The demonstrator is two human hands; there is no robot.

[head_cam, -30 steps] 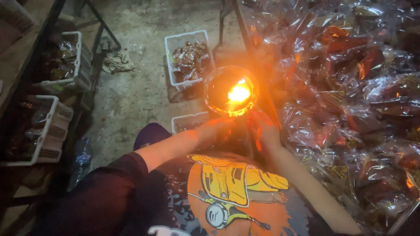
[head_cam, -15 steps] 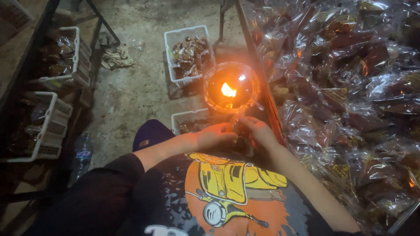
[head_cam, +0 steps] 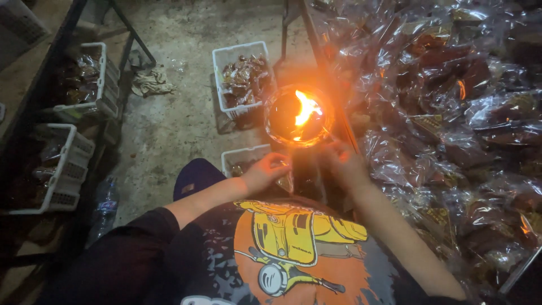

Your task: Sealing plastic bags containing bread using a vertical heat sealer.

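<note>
Both hands have come in closer under the round flame pot (head_cam: 298, 116) since a second ago, and the flame leans right now. Left hand (head_cam: 265, 171) and right hand (head_cam: 345, 164) sit apart, each pinching one side of a clear plastic packet (head_cam: 287, 182) just below the pot; their grip is partly hidden. To do this well, I judge the packet's edge should only brush the flame, fingers kept back. White crates (head_cam: 243, 76) stand on the floor beyond.

Glossy clear plastic packets (head_cam: 451, 113); white plastic lattice crates (head_cam: 240, 62); rough matt concrete floor (head_cam: 175, 124); printed cloth shirt (head_cam: 282, 248).
</note>
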